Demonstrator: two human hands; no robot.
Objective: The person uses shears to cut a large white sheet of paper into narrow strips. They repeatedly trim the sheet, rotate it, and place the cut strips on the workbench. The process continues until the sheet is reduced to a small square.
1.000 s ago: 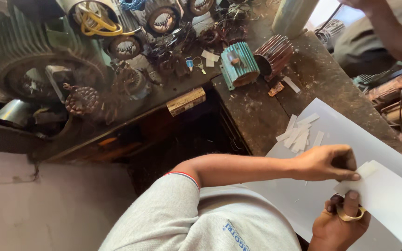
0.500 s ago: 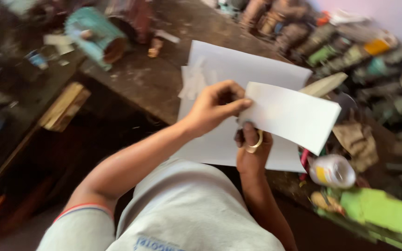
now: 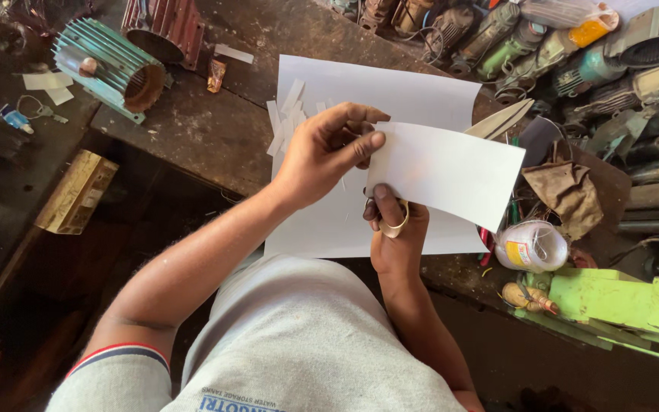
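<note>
Landmark: large white sheet (image 3: 390, 95), flat on the dark workbench (image 3: 200, 133).
Left hand (image 3: 326, 152): over the sheet's middle, pinching the left edge of a white card (image 3: 451, 172) between thumb and fingers.
Right hand (image 3: 397, 236): at the sheet's near edge, thumb through the brass loop of scissors (image 3: 497, 122); closed around the handles, most of the grip hidden under the card.
Card: held in the air above the sheet's right half, slightly bowed.
Scissor blades: tips poking out past the card's far edge, slightly parted.
Risk, slip: likely a crooked cut if the bowed card flexes in a one-sided pinch.
Risk, fingers: left fingertips close to the hidden blade line; nick possible, since the cutting edge cannot be seen.
Risk, strips: loose paper strips (image 3: 284, 118) at the sheet's left edge could scatter if brushed.
Count: two hands, one card, one large sheet, one pair of scissors, several strips (exact number unclear), one teal motor housing (image 3: 108, 69) and one red-brown housing (image 3: 163, 27) left of the sheet, one spool of thread (image 3: 532, 246) right of it.
</note>
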